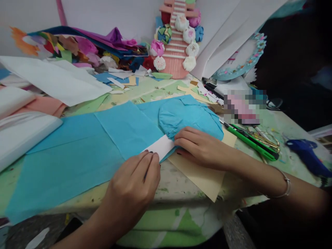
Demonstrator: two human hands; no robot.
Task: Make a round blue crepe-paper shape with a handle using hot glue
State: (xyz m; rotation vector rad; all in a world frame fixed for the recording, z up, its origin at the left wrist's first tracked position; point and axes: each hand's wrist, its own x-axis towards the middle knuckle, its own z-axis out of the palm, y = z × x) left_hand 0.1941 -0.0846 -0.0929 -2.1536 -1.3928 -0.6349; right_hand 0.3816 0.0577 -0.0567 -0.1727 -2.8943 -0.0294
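A white paper strip (161,147) runs between my two hands, over blue paper. My left hand (136,178) pinches the strip's near left end, fingers pressed together. At its other end, my right hand (198,147) has its bent fingers closed by the strip, against the edge of a rounded shape wrapped in crumpled blue paper (190,116); its fingertips are partly hidden. Large flat sheets of blue paper (75,152) spread out to the left. A cream card (199,178) lies beneath my right hand and the wrapped shape.
A green utility knife (254,143) and gold-handled scissors (269,138) lie at right, with a blue glue gun (310,155) beyond. Folded white paper (28,138) lies left. At the back stand a pink model decorated with paper flowers (177,52) and a round decorated board (241,58).
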